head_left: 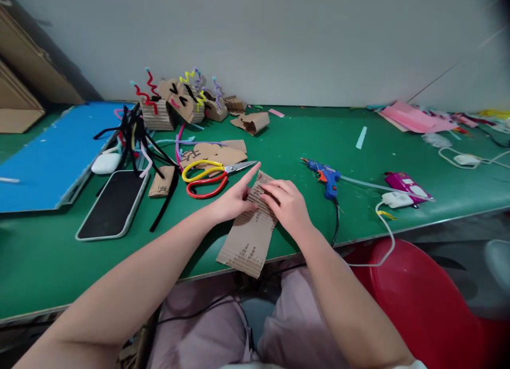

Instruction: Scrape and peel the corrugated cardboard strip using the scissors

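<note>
A strip of brown corrugated cardboard [249, 236] lies across the near edge of the green table [303, 140], its lower end hanging over the edge. My left hand [235, 196] rests on the strip's far left side with the forefinger stretched out and the other fingers curled against the cardboard. My right hand [287, 203] presses down on the strip's far end, fingers bent over it. Yellow-and-red scissors [209, 177] lie just left of my left hand, blades pointing at it.
A blue glue gun [327, 177] with cord lies right of my hands. A phone [113, 203], black pipe cleaners [133, 132], cardboard figures [179, 101], a blue board [51, 156] sit to the left. Pink paper [414, 119] far right; a red stool [422, 300] below.
</note>
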Demonstrator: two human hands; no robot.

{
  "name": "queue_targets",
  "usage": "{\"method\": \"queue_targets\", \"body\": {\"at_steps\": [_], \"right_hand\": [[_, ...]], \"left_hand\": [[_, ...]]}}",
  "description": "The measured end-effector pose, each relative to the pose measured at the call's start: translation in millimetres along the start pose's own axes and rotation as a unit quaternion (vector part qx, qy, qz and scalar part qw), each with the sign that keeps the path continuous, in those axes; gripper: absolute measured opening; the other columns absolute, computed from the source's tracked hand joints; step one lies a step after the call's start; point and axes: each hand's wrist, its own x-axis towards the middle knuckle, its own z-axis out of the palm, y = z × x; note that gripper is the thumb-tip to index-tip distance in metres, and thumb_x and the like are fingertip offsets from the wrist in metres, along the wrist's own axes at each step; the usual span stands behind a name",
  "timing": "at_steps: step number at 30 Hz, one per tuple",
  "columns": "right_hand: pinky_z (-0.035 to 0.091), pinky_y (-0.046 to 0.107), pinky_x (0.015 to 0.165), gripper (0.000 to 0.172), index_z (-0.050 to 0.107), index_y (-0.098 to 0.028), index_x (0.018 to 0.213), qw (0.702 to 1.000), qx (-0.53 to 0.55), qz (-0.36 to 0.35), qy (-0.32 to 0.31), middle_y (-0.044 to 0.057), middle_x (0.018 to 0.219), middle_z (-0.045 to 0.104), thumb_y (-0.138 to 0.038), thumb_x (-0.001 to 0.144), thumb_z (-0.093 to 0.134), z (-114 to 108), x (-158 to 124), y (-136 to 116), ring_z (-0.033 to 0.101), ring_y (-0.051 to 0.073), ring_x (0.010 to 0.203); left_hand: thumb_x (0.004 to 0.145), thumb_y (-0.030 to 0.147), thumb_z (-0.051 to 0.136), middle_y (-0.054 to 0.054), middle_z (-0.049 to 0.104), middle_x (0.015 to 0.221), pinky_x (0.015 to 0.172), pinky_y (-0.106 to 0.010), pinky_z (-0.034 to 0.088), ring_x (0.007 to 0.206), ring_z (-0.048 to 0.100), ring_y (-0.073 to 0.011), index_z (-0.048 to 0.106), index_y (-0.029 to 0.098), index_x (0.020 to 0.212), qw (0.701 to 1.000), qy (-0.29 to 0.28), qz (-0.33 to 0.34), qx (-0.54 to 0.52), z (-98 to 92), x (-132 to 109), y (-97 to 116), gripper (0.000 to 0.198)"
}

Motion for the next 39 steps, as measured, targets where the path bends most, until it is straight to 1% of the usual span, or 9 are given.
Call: {"method": "queue_targets", "body": {"at_steps": [4, 8, 16, 21, 25, 27, 30, 32, 39], "right_hand": [[0.047, 0.034, 0.086, 0.020, 0.067, -0.021, 0.097, 0.999, 0.011, -0.017, -0.027, 0.004, 0.097, 0.070, -0.027, 0.087, 0.050, -1.8, -1.3, 1.3, 0.061, 0.018, 0.092], [0.049, 0.031, 0.081, 0.020, 0.066, -0.020, 0.096, 0.998, 0.016, -0.027, -0.052, 0.004, 0.094, 0.072, -0.025, 0.088, 0.049, -3.1, -1.6, 3.7, 0.064, 0.017, 0.087], [0.047, 0.030, 0.080, 0.019, 0.064, -0.019, 0.091, 0.997, -0.002, -0.034, -0.067, 0.005, 0.091, 0.070, -0.022, 0.089, 0.044, -5.8, -1.0, 4.9, 0.063, 0.016, 0.087], [0.045, 0.031, 0.077, 0.017, 0.060, -0.018, 0.082, 0.997, -0.031, -0.020, -0.071, 0.006, 0.082, 0.066, -0.018, 0.087, 0.044, -2.9, 0.5, 1.9, 0.059, 0.018, 0.082], [0.045, 0.030, 0.072, 0.015, 0.058, -0.019, 0.082, 0.997, -0.037, -0.002, -0.063, 0.005, 0.081, 0.064, -0.018, 0.086, 0.044, -3.4, 1.0, 1.3, 0.057, 0.018, 0.080], [0.045, 0.030, 0.075, 0.016, 0.059, -0.020, 0.084, 0.998, -0.033, -0.006, -0.061, 0.005, 0.085, 0.065, -0.019, 0.087, 0.044, -4.6, 0.3, 1.1, 0.057, 0.017, 0.082], [0.045, 0.030, 0.080, 0.014, 0.062, -0.021, 0.086, 0.997, -0.028, -0.021, -0.062, 0.004, 0.089, 0.066, -0.023, 0.087, 0.048, -5.5, -1.3, 0.1, 0.057, 0.017, 0.087], [0.046, 0.031, 0.080, 0.015, 0.063, -0.021, 0.086, 0.997, -0.032, -0.028, -0.062, 0.004, 0.089, 0.066, -0.024, 0.086, 0.049, -4.7, -2.3, -0.8, 0.057, 0.018, 0.087], [0.045, 0.032, 0.079, 0.021, 0.063, -0.018, 0.082, 0.995, -0.063, -0.042, -0.062, 0.006, 0.086, 0.066, -0.023, 0.088, 0.043, 0.8, -2.1, -4.7, 0.056, 0.019, 0.086]], "left_hand": [[0.066, 0.001, 0.062, 0.008, 0.047, 0.059, 0.046, -0.017, 0.036, 0.048, 0.043, -0.0054, 0.010, 0.024, 0.145, 1.000, -0.011, 0.011, 0.018, -0.7, -0.9, -0.5, 0.097], [0.068, 0.002, 0.062, 0.008, 0.046, 0.059, 0.044, -0.017, 0.034, 0.046, 0.040, -0.0052, 0.012, 0.024, 0.145, 0.998, -0.017, 0.016, 0.057, -1.7, -1.4, -0.2, 0.094], [0.070, 0.000, 0.059, 0.010, 0.040, 0.053, 0.042, -0.016, 0.031, 0.045, 0.037, -0.0048, 0.012, 0.025, 0.145, 0.997, -0.048, 0.018, 0.062, 0.5, -4.5, 4.5, 0.092], [0.071, 0.002, 0.058, 0.006, 0.048, 0.063, 0.047, -0.018, 0.035, 0.050, 0.043, -0.0066, 0.013, 0.031, 0.144, 0.997, -0.063, -0.001, 0.046, 1.7, -5.4, 1.7, 0.091], [0.069, 0.004, 0.059, 0.003, 0.054, 0.073, 0.050, -0.021, 0.038, 0.055, 0.046, -0.0087, 0.016, 0.031, 0.144, 0.997, -0.061, 0.000, 0.052, 1.9, -4.5, 0.2, 0.091], [0.068, 0.004, 0.059, 0.003, 0.052, 0.071, 0.050, -0.021, 0.036, 0.055, 0.044, -0.0084, 0.015, 0.030, 0.144, 0.997, -0.057, 0.003, 0.060, 1.4, -3.8, -0.3, 0.091], [0.068, 0.004, 0.058, 0.007, 0.041, 0.061, 0.046, -0.019, 0.030, 0.050, 0.035, -0.0067, 0.016, 0.027, 0.144, 0.995, -0.044, 0.009, 0.089, 0.7, -3.4, -0.7, 0.090], [0.068, 0.004, 0.058, 0.008, 0.034, 0.059, 0.045, -0.019, 0.027, 0.050, 0.031, -0.0065, 0.017, 0.026, 0.144, 0.993, -0.036, 0.009, 0.112, 0.9, -3.7, -0.3, 0.089], [0.068, 0.005, 0.058, 0.008, 0.032, 0.060, 0.044, -0.018, 0.025, 0.051, 0.028, -0.0064, 0.014, 0.027, 0.144, 0.990, -0.042, -0.004, 0.137, 1.5, -3.7, -1.3, 0.091]]}}
